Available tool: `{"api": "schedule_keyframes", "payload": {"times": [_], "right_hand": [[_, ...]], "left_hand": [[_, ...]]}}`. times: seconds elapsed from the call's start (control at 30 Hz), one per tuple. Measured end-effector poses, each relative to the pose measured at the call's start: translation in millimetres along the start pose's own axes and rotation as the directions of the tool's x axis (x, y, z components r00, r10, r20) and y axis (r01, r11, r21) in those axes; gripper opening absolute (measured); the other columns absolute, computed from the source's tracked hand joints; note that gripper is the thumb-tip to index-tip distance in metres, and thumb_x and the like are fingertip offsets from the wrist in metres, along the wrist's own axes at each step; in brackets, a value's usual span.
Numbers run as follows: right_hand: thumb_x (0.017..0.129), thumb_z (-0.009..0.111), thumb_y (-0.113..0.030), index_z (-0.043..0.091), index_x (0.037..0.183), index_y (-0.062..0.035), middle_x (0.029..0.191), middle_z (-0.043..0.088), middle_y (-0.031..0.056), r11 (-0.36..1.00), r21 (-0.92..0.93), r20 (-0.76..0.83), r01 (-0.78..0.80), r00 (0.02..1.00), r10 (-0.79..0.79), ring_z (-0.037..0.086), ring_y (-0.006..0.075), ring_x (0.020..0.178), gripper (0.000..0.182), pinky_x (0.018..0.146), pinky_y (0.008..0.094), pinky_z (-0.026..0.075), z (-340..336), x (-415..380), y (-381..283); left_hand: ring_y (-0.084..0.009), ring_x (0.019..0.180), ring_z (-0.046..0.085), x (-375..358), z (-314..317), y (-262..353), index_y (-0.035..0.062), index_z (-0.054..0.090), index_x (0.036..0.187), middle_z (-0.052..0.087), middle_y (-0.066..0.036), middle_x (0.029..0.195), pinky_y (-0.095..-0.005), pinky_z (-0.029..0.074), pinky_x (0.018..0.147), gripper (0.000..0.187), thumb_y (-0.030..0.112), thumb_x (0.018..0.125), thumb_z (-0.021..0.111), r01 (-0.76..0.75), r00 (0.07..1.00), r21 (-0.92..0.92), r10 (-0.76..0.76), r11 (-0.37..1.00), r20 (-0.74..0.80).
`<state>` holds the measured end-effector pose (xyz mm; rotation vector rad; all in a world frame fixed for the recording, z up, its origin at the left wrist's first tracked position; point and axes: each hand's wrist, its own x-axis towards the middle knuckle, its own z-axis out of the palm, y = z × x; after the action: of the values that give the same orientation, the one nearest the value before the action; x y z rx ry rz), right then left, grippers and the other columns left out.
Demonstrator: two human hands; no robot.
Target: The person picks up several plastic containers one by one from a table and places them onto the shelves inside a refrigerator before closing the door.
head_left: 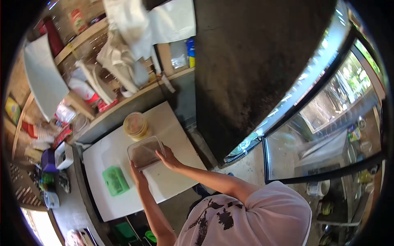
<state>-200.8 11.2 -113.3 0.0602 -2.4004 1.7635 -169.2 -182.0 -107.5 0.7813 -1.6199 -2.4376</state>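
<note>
A clear rectangular plastic container [144, 152] is held over the white tabletop [164, 119]. My left hand [138, 174] grips its near left side, fingers closed along the wall. On the opposite side, my right hand [169, 159] is closed on the right edge, with fingers reaching over the rim. Just behind the container stands a round tub [136, 125] with a yellowish body and a see-through lid. A green plastic box [115, 181] sits on the table to the left of my left hand.
Shelves with cloths [119, 57] and packets run along the wall behind the table. A large dark panel [254, 74] rises at the back right. A glass-fronted door [324, 135] stands open at the right. A grey ledge [78, 205] borders the table's left side.
</note>
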Motion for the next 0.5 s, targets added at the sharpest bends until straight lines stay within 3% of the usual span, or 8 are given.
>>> {"api": "schedule_keyframes", "payload": {"times": [0.07,0.1,0.23,0.27,0.33,0.4,0.43,0.5], "right_hand": [[0.099,0.044,-0.047,0.050,0.127,-0.0010,0.121,0.059,0.0200,0.928,0.364,0.211,-0.077,0.977,-0.002,0.054,0.0323,0.118,0.054,0.098,0.0411,0.041,-32.9,-1.8,-22.8],[0.100,0.042,-0.046,0.045,0.136,-0.0017,0.125,0.058,0.0173,0.910,0.416,0.156,-0.009,0.986,-0.062,0.052,0.0270,0.118,0.057,0.099,0.0384,0.039,-51.4,-8.2,-42.9],[0.100,0.046,-0.043,0.017,0.152,-0.0040,0.141,0.046,0.0215,0.930,0.320,0.146,-0.180,0.979,0.139,0.045,0.0297,0.130,0.071,0.108,0.0350,0.034,-126.9,-33.1,-89.2],[0.100,0.046,-0.044,0.020,0.152,-0.0069,0.143,0.045,0.0194,0.920,0.285,0.220,-0.269,0.952,0.210,0.043,0.0264,0.131,0.069,0.107,0.0334,0.033,-147.2,-35.8,-88.4],[0.099,0.048,-0.046,0.027,0.151,-0.0086,0.141,0.048,0.0165,0.947,0.301,0.091,-0.115,0.992,0.091,0.043,0.0206,0.130,0.067,0.106,0.0311,0.034,-181.9,-53.6,-83.6],[0.098,0.050,-0.048,0.032,0.149,-0.0077,0.139,0.050,0.0132,0.870,0.404,0.143,-0.282,0.959,0.244,0.043,0.0161,0.127,0.067,0.105,0.0299,0.034,-234.6,-78.3,-106.6],[0.098,0.050,-0.048,0.037,0.147,-0.0069,0.128,0.056,0.0075,0.884,0.436,0.053,-0.171,0.985,0.165,0.048,0.0119,0.115,0.065,0.099,0.0275,0.038,-249.8,-89.8,-96.7],[0.099,0.050,-0.046,0.043,0.144,-0.0065,0.112,0.059,0.0013,0.864,0.350,0.094,-0.363,0.931,0.353,0.049,0.0080,0.100,0.060,0.087,0.0246,0.042,-298.2,-114.6,-104.0]], "left_hand": [[-0.0184,0.141,0.025,-14.0,15.9,8.5,0.0112,0.037,0.147,0.035,-0.003,0.152,-0.0404,0.010,0.113,0.073,0.055,0.091,0.053,-0.017,0.999,0.020,0.016,1.000,0.039],[-0.0184,0.141,0.026,-22.3,22.3,11.2,0.0112,0.036,0.147,0.036,-0.002,0.152,-0.0401,0.010,0.112,0.072,0.054,0.092,0.052,-0.039,0.998,0.026,0.038,0.999,0.049],[-0.0215,0.140,0.029,-69.5,55.3,32.2,0.0098,0.027,0.150,0.034,-0.007,0.152,-0.0413,0.015,0.114,0.075,0.045,0.092,0.058,0.037,0.935,-0.042,-0.020,0.998,0.353],[-0.0228,0.140,0.029,-82.4,65.0,34.1,0.0090,0.022,0.152,0.033,-0.010,0.152,-0.0418,0.017,0.115,0.079,0.042,0.091,0.060,0.057,0.886,-0.078,-0.014,0.995,0.463],[-0.0241,0.141,0.028,-118.7,90.3,39.0,0.0075,0.018,0.152,0.031,-0.012,0.152,-0.0419,0.018,0.115,0.083,0.039,0.090,0.064,0.025,0.851,-0.030,-0.006,0.999,0.525],[-0.0254,0.141,0.026,-139.3,99.1,29.1,0.0059,0.014,0.153,0.029,-0.014,0.153,-0.0420,0.019,0.116,0.089,0.035,0.088,0.067,-0.024,0.826,0.006,0.016,1.000,0.563],[-0.0262,0.142,0.024,-143.2,101.9,21.5,0.0053,0.012,0.153,0.027,-0.014,0.153,-0.0422,0.018,0.116,0.094,0.032,0.085,0.071,-0.117,0.757,0.098,0.025,0.988,0.653],[-0.0276,0.143,0.022,-161.2,124.8,11.7,0.0046,0.008,0.153,0.021,-0.015,0.155,-0.0431,0.019,0.116,0.105,0.027,0.078,0.078,-0.215,0.618,0.174,-0.004,0.961,0.786]]}}
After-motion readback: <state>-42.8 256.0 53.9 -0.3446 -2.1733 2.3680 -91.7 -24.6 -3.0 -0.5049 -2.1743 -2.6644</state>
